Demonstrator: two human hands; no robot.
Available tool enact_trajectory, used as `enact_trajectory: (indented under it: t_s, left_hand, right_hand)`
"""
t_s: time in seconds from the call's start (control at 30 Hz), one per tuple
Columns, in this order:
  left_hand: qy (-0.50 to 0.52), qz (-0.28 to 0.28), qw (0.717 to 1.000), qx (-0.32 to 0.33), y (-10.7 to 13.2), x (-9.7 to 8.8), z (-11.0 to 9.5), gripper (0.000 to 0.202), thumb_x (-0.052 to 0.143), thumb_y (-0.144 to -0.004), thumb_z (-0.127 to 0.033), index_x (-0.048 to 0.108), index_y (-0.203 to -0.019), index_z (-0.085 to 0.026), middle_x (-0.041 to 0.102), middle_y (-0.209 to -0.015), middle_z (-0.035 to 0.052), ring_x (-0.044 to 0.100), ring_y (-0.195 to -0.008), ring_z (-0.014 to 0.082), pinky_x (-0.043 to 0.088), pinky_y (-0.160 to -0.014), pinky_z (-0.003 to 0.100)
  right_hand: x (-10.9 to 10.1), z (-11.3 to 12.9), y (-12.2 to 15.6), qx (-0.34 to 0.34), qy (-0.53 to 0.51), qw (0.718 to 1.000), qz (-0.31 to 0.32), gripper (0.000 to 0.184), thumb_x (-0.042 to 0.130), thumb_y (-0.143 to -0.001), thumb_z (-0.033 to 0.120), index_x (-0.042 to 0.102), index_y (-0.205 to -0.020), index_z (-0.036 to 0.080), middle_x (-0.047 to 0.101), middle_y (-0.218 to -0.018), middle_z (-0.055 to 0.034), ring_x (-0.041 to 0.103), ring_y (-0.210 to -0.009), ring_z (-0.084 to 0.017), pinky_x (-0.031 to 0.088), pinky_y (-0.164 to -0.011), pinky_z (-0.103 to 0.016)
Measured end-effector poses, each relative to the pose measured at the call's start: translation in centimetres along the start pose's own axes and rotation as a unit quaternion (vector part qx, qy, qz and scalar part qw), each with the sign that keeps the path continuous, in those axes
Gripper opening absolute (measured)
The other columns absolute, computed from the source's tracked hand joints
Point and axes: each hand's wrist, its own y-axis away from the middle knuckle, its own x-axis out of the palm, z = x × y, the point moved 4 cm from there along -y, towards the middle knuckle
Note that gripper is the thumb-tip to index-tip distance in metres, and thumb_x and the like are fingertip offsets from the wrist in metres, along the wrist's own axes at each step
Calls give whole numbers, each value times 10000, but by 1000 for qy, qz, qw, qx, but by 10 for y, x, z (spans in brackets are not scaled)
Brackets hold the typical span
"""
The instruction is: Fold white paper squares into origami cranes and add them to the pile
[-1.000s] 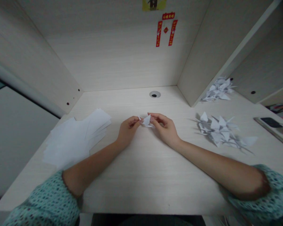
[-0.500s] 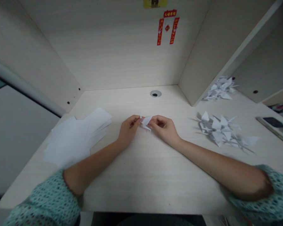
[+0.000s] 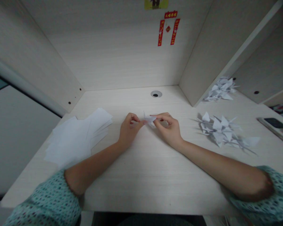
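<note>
A small white folded paper piece (image 3: 149, 119) is held just above the light wooden desk (image 3: 146, 169) near its middle. My left hand (image 3: 129, 128) pinches its left end with thumb and forefinger. My right hand (image 3: 169, 128) pinches its right end from above, the other fingers curled. Both forearms rest on the desk, sleeves of teal patterned cloth at the near edge.
A fanned stack of white paper sheets (image 3: 77, 136) lies to the left. A pile of folded paper cranes (image 3: 223, 130) lies to the right, another pile (image 3: 220, 89) on a shelf behind. A phone (image 3: 275, 124) lies at far right. A cable hole (image 3: 156, 94) is at the back.
My fingers have shifted on the folded paper. It now lies flatter between my hands, and my right hand's fingers have lifted over its right end.
</note>
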Motion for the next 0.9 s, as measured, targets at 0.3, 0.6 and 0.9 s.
enact_trajectory:
  t_s: [0.3, 0.6, 0.9]
  left_hand:
    - [-72, 95, 992, 53, 6, 7, -12, 306, 661, -735, -496, 556, -832, -225, 645, -836, -13, 589, -826, 159, 405, -806, 284]
    - [-5, 76, 997, 17, 2, 5, -4, 256, 481, -876, -432, 588, -787, -217, 664, -805, -3, 586, -757, 143, 423, -728, 254]
    - [-52, 103, 992, 51, 3, 7, -8, 233, 452, -888, -372, 585, -773, -219, 629, -753, -9, 567, -752, 152, 410, -724, 257]
  right_hand:
    - [7, 3, 2, -52, 9, 997, 57, 66, 686, -773, 308, 712, -767, 248, 713, -785, -26, 599, -816, -197, 431, -821, -368]
    - [8, -16, -1, 96, -59, 993, 36, 199, 628, -788, 386, 697, -821, 203, 703, -824, -48, 573, -743, -176, 417, -700, -307]
    - [10, -10, 0, 62, 29, 993, 95, 217, 500, -856, 389, 558, -767, 200, 572, -713, -16, 504, -657, -156, 385, -621, -279]
